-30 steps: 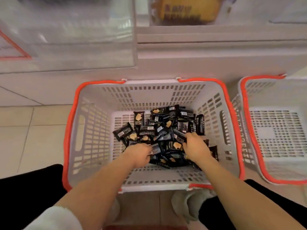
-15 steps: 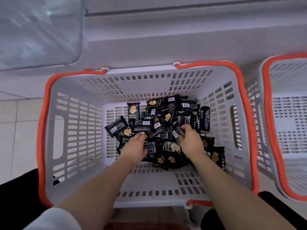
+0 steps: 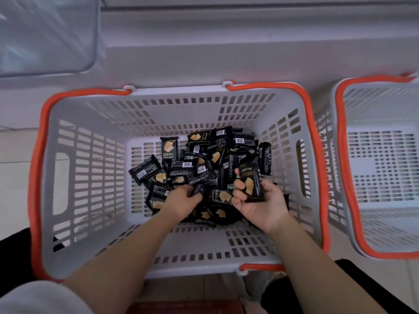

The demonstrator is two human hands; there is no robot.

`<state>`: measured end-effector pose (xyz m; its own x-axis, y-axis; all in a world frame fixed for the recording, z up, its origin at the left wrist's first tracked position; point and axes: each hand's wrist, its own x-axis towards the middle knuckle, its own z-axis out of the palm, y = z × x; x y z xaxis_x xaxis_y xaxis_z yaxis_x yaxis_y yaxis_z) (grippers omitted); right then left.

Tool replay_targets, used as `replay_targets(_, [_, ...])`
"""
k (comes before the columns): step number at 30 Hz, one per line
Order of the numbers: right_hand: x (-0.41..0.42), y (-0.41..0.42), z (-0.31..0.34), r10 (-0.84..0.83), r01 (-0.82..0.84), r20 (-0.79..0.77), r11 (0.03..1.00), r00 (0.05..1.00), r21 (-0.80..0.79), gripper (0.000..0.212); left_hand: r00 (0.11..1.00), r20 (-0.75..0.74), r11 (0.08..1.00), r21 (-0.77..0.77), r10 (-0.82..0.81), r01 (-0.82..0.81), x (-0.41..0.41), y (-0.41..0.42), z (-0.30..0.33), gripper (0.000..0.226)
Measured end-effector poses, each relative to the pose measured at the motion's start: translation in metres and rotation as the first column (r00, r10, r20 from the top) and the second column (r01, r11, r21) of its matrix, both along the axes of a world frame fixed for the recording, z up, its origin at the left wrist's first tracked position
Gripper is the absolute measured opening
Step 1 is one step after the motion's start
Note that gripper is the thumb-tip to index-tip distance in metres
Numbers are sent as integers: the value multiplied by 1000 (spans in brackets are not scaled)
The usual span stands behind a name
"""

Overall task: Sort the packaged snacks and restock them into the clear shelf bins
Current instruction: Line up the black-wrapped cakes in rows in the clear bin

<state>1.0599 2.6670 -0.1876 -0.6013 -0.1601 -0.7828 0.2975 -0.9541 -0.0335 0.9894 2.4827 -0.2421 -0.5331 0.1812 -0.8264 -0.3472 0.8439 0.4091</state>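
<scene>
Both hands reach into a white slotted shopping basket [image 3: 90, 168] with orange handles: the right hand [image 3: 258, 200], palm up, curls its fingers and thumb around a black packet marked DRYCAKE [image 3: 250, 182], lifted just clear of the pile, while the left hand [image 3: 181, 200], knuckles up, digs its curled fingers into the heap and pinches a black wrapper at its fingertips. The two hands work apart, with a few packets showing between them. The pile of black snack packets [image 3: 199, 159], printed with pale golden crackers, white barcodes and small text, lies loose across the middle and far side of the basket floor, some face up and some face down; a single packet stands slightly off to the left of the rest. A second white basket with an orange rim [image 3: 383, 168] sits just beside the first on the right, its slotted floor visible. Both baskets rest on a pale tiled floor [image 3: 13, 173] against the grey base of a shelving unit [image 3: 204, 53]. A clear shelf bin [image 3: 45, 35] shows at upper left, above the floor. The person's dark trouser legs frame the bottom corners, and a light sleeve [image 3: 34, 298] covers the left upper arm
</scene>
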Motion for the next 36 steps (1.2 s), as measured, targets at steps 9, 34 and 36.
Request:
replay_targets(9, [-9, -24, 29, 280, -241, -170, 946, 945, 219, 45, 402, 711, 199, 354, 577, -914, -2, -23, 58, 39])
replay_targets(34, [-9, -61, 17, 779, -123, 623, -613, 71, 781, 43, 774, 501, 843, 147, 388, -518, 8, -29, 59, 57])
replay_targets(36, [-5, -50, 8, 788, -245, 601, -562, 131, 790, 51, 702, 532, 748, 178, 473, -639, 10, -23, 51, 58])
